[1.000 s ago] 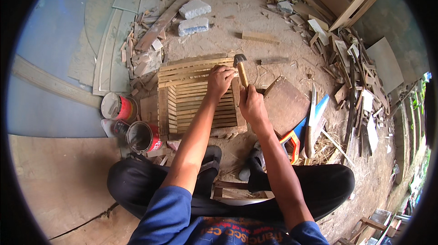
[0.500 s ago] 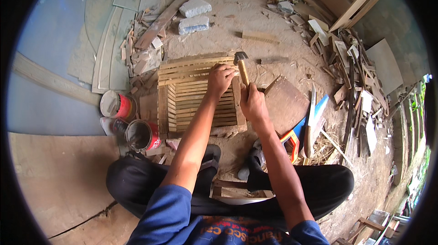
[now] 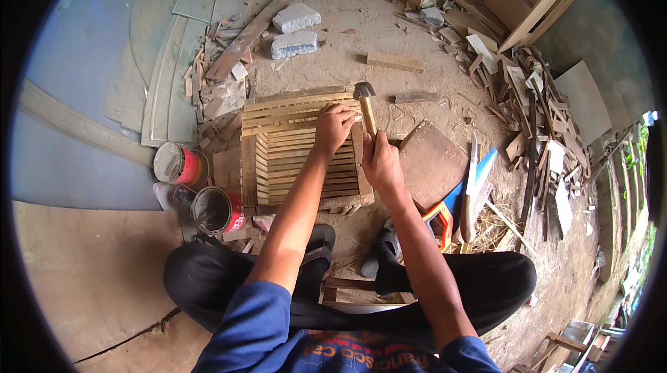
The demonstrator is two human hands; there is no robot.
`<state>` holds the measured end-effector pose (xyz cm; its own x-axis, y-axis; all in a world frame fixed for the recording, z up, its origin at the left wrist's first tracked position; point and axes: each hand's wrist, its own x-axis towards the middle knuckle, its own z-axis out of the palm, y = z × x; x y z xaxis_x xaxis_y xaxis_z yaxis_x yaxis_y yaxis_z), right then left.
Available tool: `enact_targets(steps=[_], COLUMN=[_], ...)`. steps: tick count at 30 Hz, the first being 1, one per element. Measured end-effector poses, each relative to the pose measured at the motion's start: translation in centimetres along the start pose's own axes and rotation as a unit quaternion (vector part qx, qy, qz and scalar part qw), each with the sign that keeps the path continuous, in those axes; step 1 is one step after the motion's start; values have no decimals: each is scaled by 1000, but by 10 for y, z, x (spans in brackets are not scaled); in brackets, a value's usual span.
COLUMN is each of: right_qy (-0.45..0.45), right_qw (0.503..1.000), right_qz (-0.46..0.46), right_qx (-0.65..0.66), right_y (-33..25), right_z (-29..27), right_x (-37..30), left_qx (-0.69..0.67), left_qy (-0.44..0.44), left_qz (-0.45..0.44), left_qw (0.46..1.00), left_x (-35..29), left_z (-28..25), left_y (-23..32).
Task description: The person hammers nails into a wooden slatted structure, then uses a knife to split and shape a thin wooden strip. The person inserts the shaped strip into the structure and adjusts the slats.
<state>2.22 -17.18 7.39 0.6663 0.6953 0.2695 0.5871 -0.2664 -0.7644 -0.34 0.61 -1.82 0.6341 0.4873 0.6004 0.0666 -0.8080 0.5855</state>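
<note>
A slatted wooden crate [image 3: 248,164] stands on the ground in front of my feet, with slats across its bottom and several over its far part. My left hand [image 3: 335,125] rests at the far right of these slats, fingertips pinched together near a slat's end. What they pinch is too small to make out. My right hand [image 3: 382,162] grips the wooden handle of a hammer [image 3: 368,112] beside the crate's right side. Its dark head is up by the crate's far right corner, close to my left fingertips.
Two paint buckets [image 3: 233,212] stand left of the crate. To the right lie a brown board [image 3: 436,158], a handsaw with an orange handle [image 3: 445,226] and a long knife [image 3: 470,217]. Scrap wood [image 3: 521,105] is heaped farther right. Two broken blocks [image 3: 294,44] lie beyond the crate.
The hammer's head has shifted slightly left and nearer to me. My left hand keeps its place on the slats, and the crate looks unmoved.
</note>
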Motion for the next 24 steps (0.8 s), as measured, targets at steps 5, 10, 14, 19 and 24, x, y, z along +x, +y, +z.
enact_targets(steps=[5, 10, 14, 19, 24], right_qy=[-10, -7, 10, 11, 7], right_qw=[998, 998, 1000, 1000, 1000], right_qz=[54, 67, 28, 3, -1], right_qx=[-38, -14, 5, 21, 20], right_y=[14, 20, 26, 17, 8], right_z=[2, 0, 1, -3, -8], right_x=[-12, -20, -16, -10, -4], left_qx=[59, 66, 70, 66, 29], left_qy=[-14, -28, -74, -107, -109], left_qz=[37, 98, 95, 78, 64], left_qw=[997, 993, 990, 989, 992], left_x=[-4, -4, -3, -4, -2], left_z=[0, -12, -17, -21, -21], left_y=[6, 11, 15, 15, 14])
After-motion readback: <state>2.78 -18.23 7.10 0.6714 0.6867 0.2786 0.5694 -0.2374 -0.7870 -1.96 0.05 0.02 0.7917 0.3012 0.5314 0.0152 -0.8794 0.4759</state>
